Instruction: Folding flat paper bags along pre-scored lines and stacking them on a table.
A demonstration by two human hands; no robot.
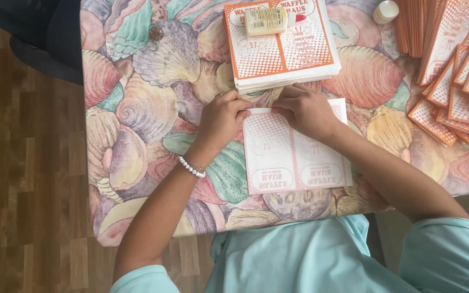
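Note:
A flat paper sheet (294, 154) printed in orange and white lies on the seashell-patterned tablecloth (137, 92) in front of me, showing its paler reverse side. Both hands press on its far edge, where a narrow strip is folded over. My left hand (222, 116), with a white bead bracelet on the wrist, pinches the strip's left end. My right hand (305, 108) holds down the strip's right part. Just beyond my hands sits a stack of the same orange printed sheets (283, 54).
A small yellowish glue bottle (265, 20) lies on top of the stack. Its cap (386, 11) stands at the far right, next to several folded orange pieces (457, 70) fanned out. A small red-green object (156, 33) lies far left. Wooden floor (28, 163) is left of the table.

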